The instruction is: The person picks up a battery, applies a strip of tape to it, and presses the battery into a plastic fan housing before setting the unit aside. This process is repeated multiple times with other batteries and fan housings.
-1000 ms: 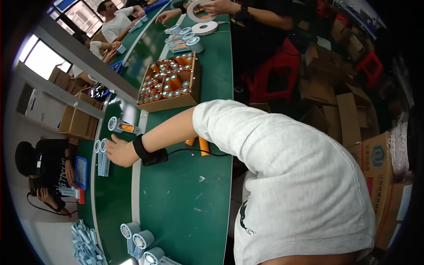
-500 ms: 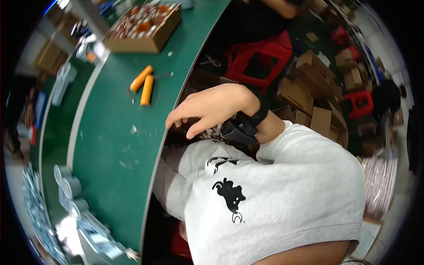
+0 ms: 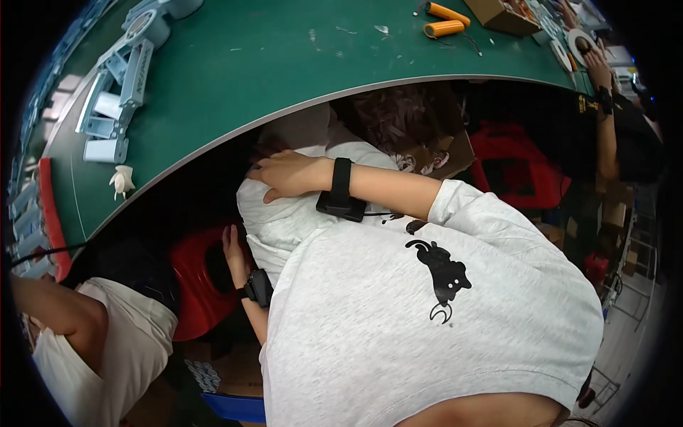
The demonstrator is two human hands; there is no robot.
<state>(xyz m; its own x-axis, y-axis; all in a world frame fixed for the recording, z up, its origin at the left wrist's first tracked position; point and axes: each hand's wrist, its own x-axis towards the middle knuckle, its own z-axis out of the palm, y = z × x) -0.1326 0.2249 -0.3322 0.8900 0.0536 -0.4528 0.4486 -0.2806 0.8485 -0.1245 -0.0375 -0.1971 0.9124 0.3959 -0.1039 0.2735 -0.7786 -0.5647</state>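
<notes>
We are resting our right hand (image 3: 288, 174), grip flat and open, on soft grey shirt cloth (image 3: 284, 220); our left hand (image 3: 233, 249), at seven o'clock, is touching a smooth red plastic stool (image 3: 192, 285), grip open, below the curved green bench (image 3: 284, 64).

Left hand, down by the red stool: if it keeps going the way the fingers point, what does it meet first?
The left hand lies on the red stool, fingers pointing up the picture into the dark gap under the green table. Nothing shows in that line before the table's edge, but depth there is unclear.
</notes>
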